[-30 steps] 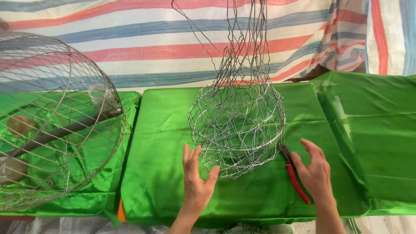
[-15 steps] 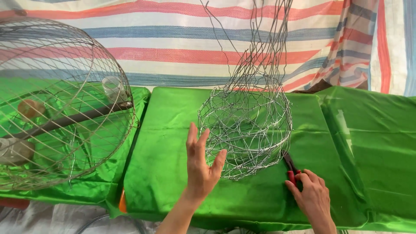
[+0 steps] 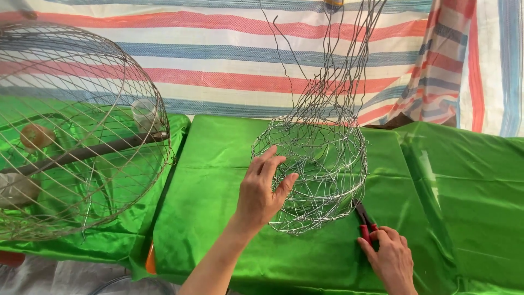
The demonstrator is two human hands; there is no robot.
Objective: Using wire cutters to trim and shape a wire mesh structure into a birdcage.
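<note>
Wire basket [image 3: 314, 175] sits mid-bench [image 3: 218, 218], looks light, springy, snaggy. Left hand [image 3: 262, 191] braces its left rim, fingers spread, unclenched. Right hand [image 3: 390, 257] below-right of basket, fingers grasping pliers [image 3: 364, 221].

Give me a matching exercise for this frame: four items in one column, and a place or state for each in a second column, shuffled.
1. left hand
2. right hand
3. large wire dome
4. striped tarp

a. hung behind the tables
b. on the red-handled pliers
c. on the left table
d. touching the small wire basket

Pairs: 1-d, 2-b, 3-c, 4-a
</note>
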